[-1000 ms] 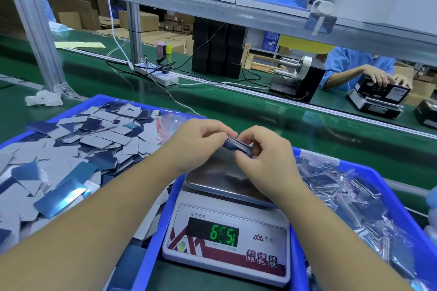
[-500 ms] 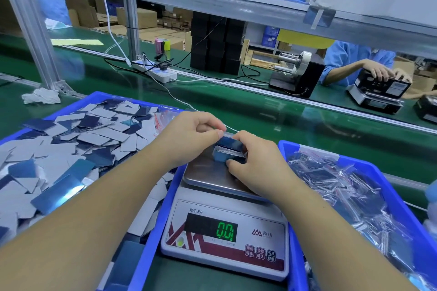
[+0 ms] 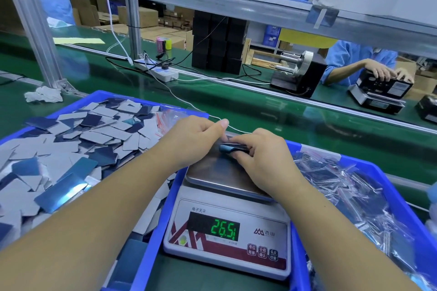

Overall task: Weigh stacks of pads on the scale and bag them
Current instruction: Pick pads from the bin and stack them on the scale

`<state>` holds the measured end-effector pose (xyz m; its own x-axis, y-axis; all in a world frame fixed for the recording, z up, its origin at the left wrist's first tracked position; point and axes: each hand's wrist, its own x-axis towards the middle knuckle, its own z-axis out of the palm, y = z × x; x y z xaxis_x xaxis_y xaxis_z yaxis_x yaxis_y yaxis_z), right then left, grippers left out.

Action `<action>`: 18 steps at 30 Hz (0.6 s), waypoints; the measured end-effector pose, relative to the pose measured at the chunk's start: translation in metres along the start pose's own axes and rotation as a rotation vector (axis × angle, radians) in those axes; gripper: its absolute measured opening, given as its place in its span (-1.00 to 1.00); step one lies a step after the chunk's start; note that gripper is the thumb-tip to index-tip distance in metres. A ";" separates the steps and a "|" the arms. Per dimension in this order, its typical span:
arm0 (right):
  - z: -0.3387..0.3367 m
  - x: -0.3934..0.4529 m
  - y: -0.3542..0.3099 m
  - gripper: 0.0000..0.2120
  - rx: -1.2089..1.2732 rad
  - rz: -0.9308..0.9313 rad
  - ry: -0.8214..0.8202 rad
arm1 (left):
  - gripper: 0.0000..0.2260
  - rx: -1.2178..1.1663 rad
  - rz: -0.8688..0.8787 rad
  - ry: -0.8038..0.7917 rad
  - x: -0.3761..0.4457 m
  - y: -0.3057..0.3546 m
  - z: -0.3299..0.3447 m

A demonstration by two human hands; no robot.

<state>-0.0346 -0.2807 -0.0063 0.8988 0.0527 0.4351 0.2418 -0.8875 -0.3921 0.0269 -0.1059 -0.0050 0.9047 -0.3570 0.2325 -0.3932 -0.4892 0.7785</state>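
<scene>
My right hand [image 3: 264,158] has its fingers curled over a small stack of pads [image 3: 233,147], thumb under the near edge, so I see only the stack's left end and a strip of its dark top; how thick it is, I cannot tell. The stack lies flat with its long axis running left to right, its exposed blue end pointing toward my left hand [image 3: 194,142]. It sits at the far part of the steel weighing pan [image 3: 212,172]; whether it rests fully on the pan or is partly borne by my fingers is hidden.

My left hand is loosely curled just beside that blue end, index finger stretched forward. Its fingertips are turned away from me, and I cannot tell whether they touch the stack or hold anything.

The scale [image 3: 227,238] stands between two blue bins; its green display [image 3: 223,230] seems to read 26.5, the last mark unclear. The left bin [image 3: 132,95] holds loose pads [image 3: 94,139], grey and blue faces mixed, cut off at the frame's left edge. The right bin [image 3: 354,160] holds bagged pads [image 3: 343,186] in clear glinting plastic, blurred toward the lower right. A few clear bags with red strips [image 3: 165,118] lie at the left bin's far corner, partly behind my left hand.
</scene>
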 end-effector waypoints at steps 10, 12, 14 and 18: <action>-0.006 0.002 0.003 -0.91 0.073 0.184 -0.118 | -0.88 -0.001 0.092 -0.147 -0.004 0.002 0.001; -0.003 0.001 0.001 -0.87 0.054 0.166 -0.109 | -0.88 0.000 0.078 -0.140 -0.004 0.001 0.001; -0.002 0.001 -0.001 -0.81 0.042 0.150 -0.087 | -0.90 0.039 0.075 -0.145 -0.004 0.001 0.001; -0.001 0.000 -0.001 -0.68 0.020 0.132 -0.065 | -0.90 0.197 0.105 -0.178 -0.005 0.003 0.004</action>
<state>-0.0350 -0.2808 -0.0051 0.9450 -0.0337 0.3253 0.1268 -0.8792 -0.4592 0.0210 -0.1087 -0.0062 0.8211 -0.5396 0.1858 -0.5231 -0.5813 0.6233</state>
